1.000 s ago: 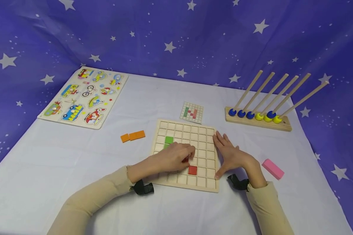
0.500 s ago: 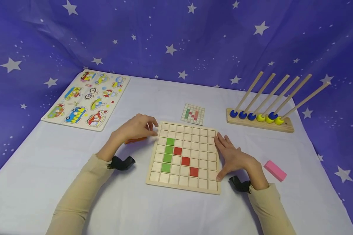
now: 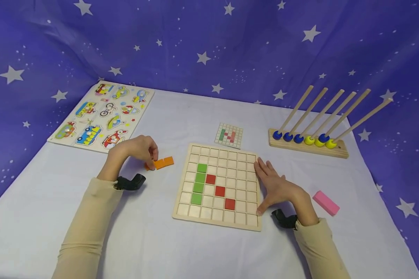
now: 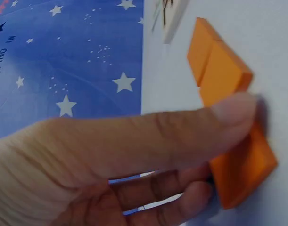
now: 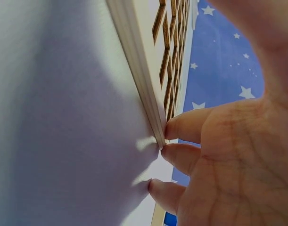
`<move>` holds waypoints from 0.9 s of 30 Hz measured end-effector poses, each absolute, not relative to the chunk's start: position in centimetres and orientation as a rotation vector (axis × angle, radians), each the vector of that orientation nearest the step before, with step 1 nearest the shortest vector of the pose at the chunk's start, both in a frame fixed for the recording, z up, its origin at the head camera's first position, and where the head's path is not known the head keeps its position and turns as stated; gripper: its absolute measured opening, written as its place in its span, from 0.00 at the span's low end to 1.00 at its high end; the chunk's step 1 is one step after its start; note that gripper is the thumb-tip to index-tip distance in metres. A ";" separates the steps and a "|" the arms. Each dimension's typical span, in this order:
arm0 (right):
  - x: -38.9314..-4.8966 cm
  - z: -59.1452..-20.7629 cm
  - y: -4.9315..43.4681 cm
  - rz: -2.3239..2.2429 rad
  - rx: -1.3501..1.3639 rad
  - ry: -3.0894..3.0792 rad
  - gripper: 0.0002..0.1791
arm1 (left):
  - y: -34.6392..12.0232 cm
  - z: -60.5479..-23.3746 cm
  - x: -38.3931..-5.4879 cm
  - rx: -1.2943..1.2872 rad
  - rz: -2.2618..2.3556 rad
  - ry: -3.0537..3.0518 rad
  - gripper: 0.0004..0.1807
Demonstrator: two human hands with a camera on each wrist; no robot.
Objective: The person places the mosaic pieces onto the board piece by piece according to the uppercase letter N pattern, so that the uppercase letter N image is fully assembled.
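Observation:
My left hand [image 3: 139, 149] pinches the leftmost orange tile [image 4: 242, 169] between thumb and fingers, in a short row left of the board. Two other orange tiles [image 3: 164, 162] lie beside it on the cloth. The wooden grid board [image 3: 241, 184] lies flat in the middle. On it several green tiles [image 3: 198, 187] form a column, and three red tiles [image 3: 220, 191] step down diagonally to the right. My right hand [image 3: 276, 186] rests with spread fingers against the board's right edge; in the right wrist view its fingertips [image 5: 174, 129] touch the frame.
Behind the board lies a small pattern card [image 3: 229, 135] with green, red and pink squares. A pink block [image 3: 326, 203] sits to the right. A peg stand [image 3: 309, 144] with blue and yellow beads stands back right; a vehicle puzzle [image 3: 101, 116] lies back left.
My left hand has left the board's red tiles, moved left past its upper left corner, and come down onto the leftmost orange tile. The right hand stays at the board's edge.

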State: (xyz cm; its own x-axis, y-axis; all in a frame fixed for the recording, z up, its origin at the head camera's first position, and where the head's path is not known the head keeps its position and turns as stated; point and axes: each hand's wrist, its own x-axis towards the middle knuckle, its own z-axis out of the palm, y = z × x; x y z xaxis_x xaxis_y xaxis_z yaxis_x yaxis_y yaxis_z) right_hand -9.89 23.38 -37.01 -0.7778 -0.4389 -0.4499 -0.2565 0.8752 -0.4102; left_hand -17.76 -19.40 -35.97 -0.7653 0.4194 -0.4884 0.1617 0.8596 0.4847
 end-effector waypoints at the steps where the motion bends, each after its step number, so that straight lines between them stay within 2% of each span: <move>1: -9.9 -37.0 23.4 -0.442 -0.500 2.495 0.80 | -19.4 -35.9 -17.8 0.420 0.561 2.431 0.12; 13: -10.1 -37.0 23.4 -0.430 -0.492 2.499 0.80 | -18.6 -36.0 -18.0 0.456 0.645 2.571 0.11; 20: -10.1 -37.0 23.3 -0.442 -0.488 2.496 0.81 | -18.7 -36.1 -18.3 0.330 0.665 2.655 0.03; 27: -10.0 -37.1 23.4 -0.446 -0.484 2.492 0.80 | -19.4 -36.2 -18.3 0.245 0.590 2.763 0.10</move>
State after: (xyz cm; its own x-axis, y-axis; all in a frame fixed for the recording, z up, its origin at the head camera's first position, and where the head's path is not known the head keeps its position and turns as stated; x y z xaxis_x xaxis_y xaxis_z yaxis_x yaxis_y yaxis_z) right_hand -9.99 23.41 -37.13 -0.7801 -0.4277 -0.4566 -0.2426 0.8795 -0.4094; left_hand -18.29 -19.44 -36.22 -0.9390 0.2271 -0.2582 0.1019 0.9009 0.4220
